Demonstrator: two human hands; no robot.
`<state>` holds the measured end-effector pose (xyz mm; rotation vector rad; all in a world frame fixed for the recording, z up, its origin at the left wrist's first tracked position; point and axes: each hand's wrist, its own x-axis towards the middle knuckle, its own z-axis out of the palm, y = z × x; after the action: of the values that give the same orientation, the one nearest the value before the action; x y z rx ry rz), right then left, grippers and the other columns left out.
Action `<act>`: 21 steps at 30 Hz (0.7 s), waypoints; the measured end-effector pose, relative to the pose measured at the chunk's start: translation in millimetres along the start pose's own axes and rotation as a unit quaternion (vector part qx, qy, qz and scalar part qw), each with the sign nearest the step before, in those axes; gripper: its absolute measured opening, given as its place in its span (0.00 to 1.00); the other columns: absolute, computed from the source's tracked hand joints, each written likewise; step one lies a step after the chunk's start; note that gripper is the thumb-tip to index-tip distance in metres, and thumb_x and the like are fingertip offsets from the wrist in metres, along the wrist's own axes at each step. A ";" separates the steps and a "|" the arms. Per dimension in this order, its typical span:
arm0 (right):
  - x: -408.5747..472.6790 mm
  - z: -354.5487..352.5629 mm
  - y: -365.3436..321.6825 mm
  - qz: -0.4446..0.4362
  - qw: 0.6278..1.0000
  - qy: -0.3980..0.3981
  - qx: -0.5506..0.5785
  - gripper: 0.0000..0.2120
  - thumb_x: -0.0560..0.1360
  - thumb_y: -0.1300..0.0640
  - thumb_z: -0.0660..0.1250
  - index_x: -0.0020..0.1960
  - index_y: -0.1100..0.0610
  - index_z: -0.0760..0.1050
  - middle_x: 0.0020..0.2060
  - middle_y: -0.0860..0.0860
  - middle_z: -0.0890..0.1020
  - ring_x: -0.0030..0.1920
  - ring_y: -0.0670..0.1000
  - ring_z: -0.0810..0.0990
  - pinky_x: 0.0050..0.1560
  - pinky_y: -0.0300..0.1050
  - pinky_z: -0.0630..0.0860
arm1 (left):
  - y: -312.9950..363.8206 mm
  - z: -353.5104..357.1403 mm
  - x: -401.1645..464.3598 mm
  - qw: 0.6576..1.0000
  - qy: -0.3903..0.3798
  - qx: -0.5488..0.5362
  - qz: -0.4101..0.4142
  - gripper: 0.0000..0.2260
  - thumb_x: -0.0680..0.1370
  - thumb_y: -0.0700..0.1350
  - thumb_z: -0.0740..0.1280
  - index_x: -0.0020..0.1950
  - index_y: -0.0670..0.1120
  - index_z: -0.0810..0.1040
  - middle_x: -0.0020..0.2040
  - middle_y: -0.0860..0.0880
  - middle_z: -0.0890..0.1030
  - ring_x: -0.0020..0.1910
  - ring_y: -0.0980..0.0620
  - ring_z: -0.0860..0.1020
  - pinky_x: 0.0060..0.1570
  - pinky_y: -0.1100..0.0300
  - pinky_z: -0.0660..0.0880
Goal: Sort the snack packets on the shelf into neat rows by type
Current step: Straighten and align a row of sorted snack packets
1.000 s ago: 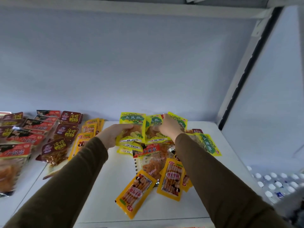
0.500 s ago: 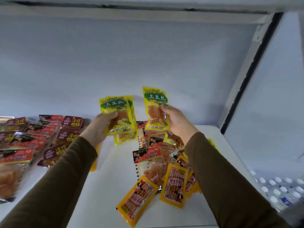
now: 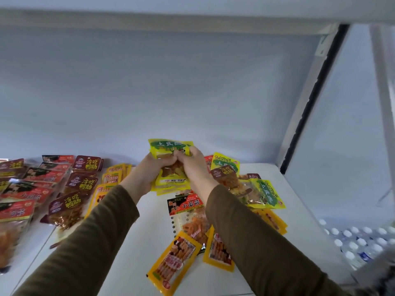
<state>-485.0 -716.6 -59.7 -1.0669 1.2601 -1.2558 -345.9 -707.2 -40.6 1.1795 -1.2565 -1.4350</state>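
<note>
Both hands meet at the shelf's middle around a stack of yellow-green potato packets [image 3: 170,147]. My left hand [image 3: 149,171] grips the stack from the left and my right hand [image 3: 193,165] grips it from the right, holding it upright above the white shelf [image 3: 136,242]. More yellow-green packets [image 3: 267,194] lie in a loose pile to the right. A red-topped gluten packet [image 3: 186,207] and orange-yellow skewer packets [image 3: 171,263] lie in front of the hands.
Maroon duck-intestine packets [image 3: 82,183] and red-label packets [image 3: 27,189] lie in rows on the left. A row of orange-yellow packets [image 3: 113,178] sits beside them. The shelf's right post [image 3: 305,116] rises at the right; bottle caps [image 3: 359,242] show below right.
The hands, each holding yellow-green packets apart in the air, have come together and merged them into one stack, held lower over the shelf.
</note>
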 end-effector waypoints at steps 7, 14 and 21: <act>41.6 -103.1 -6.4 0.013 0.975 0.103 -0.198 0.19 0.79 0.56 0.67 0.69 0.57 0.73 0.61 0.50 0.79 0.64 0.55 0.77 0.62 0.47 0.73 | -8.1 -38.8 -3.0 0.993 0.008 -0.103 -0.049 0.14 0.80 0.39 0.68 0.65 0.37 0.80 0.60 0.36 0.83 0.48 0.42 0.85 0.47 0.46 0.84; 78.7 -153.4 18.6 0.173 0.918 0.143 -0.328 0.35 0.76 0.57 0.73 0.75 0.64 0.59 0.60 0.60 0.77 0.51 0.57 0.79 0.47 0.50 0.78 | -15.3 -37.0 -11.4 0.984 0.015 -0.164 -0.069 0.12 0.81 0.39 0.67 0.62 0.36 0.81 0.55 0.38 0.86 0.44 0.43 0.86 0.42 0.48 0.84; 74.6 -138.2 15.7 0.203 0.922 0.071 -0.322 0.10 0.78 0.58 0.72 0.55 0.62 0.77 0.45 0.56 0.81 0.41 0.52 0.79 0.36 0.43 0.71 | -14.0 -32.4 -15.2 0.985 0.027 -0.163 -0.057 0.11 0.80 0.39 0.68 0.62 0.39 0.81 0.53 0.39 0.86 0.45 0.42 0.87 0.41 0.47 0.84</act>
<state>-628.0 -776.6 -89.0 -1.0886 1.9679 -0.6091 -311.7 -696.2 -54.2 1.0702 -0.8855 -1.6099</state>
